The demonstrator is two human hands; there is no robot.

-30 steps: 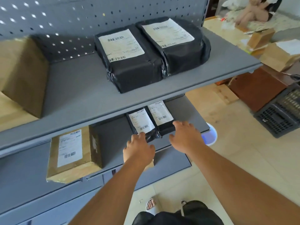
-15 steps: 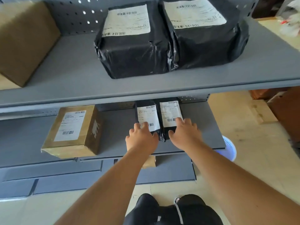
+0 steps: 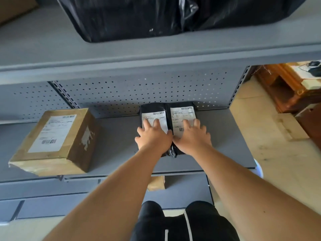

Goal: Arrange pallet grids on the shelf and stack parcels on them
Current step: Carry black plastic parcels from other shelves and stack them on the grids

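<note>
On the grey shelf (image 3: 225,136), two black parcels (image 3: 166,108) lie touching, far ends at its back panel (image 3: 121,94). The left hand (image 3: 153,138) and right hand (image 3: 192,138) press them with flat, spread fingers, gripping nothing. Bare shelf flanks both sides; a cardboard box (image 3: 52,141) sits farther left.

The shelf board (image 3: 118,136) is smooth grey painted metal with a matt finish, and the back panel (image 3: 139,89) behind it is the same matt metal, punched with small holes. On the shelf board the two small parcels (image 3: 152,108) are wrapped in creased, faintly shiny black plastic film, each bearing a white matt paper label (image 3: 182,113). The box (image 3: 76,141) at its left end is dull brown cardboard, scuffed pale on one side. Above the shelf board the large parcels (image 3: 121,18) wear crinkled glossy black plastic.
</note>
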